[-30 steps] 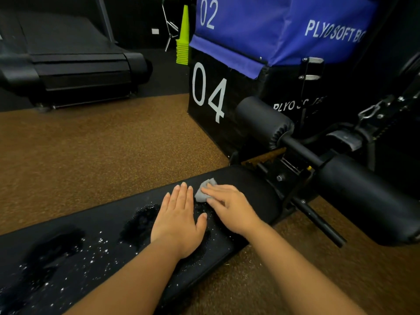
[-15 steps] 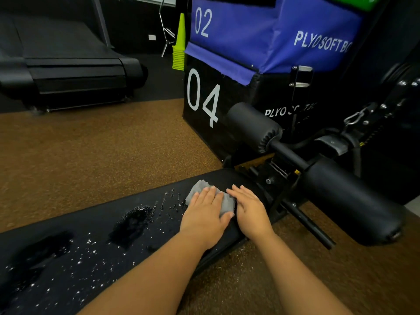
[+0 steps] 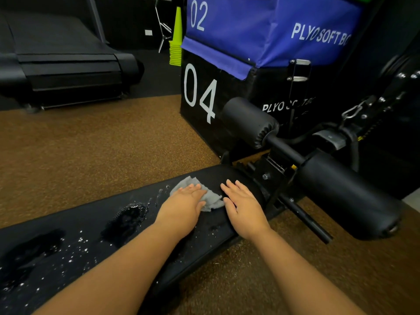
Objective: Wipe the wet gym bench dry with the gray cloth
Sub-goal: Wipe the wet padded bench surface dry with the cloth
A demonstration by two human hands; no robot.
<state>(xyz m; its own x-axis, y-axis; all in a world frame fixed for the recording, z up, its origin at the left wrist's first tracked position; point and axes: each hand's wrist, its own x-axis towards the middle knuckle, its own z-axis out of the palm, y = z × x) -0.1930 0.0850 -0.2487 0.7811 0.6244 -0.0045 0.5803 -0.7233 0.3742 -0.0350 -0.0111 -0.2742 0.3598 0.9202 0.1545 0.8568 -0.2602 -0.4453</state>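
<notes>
The black padded gym bench (image 3: pixel 75 226) runs from the lower left to the centre, with puddles and scattered water drops on its left and middle parts. A crumpled gray cloth (image 3: pixel 212 200) lies near the bench's far end. My left hand (image 3: pixel 184 208) presses flat on the cloth with straight fingers. My right hand (image 3: pixel 243 208) rests flat on the bare pad just right of the cloth, its thumb side touching the cloth's edge.
Two black foam rollers (image 3: pixel 250 121) on a bar stand past the bench end, with the bench frame (image 3: pixel 272 169) below. Black and blue plyo boxes (image 3: pixel 250 30) rise behind. A treadmill (image 3: pixel 68 64) sits at the far left. Green cones (image 3: pixel 176 42) stand at the back. Brown floor surrounds the bench.
The cloth passed from under my right hand to under my left hand. My left hand slid right onto the cloth and pushed it toward the bench end; my right hand shifted right onto bare pad.
</notes>
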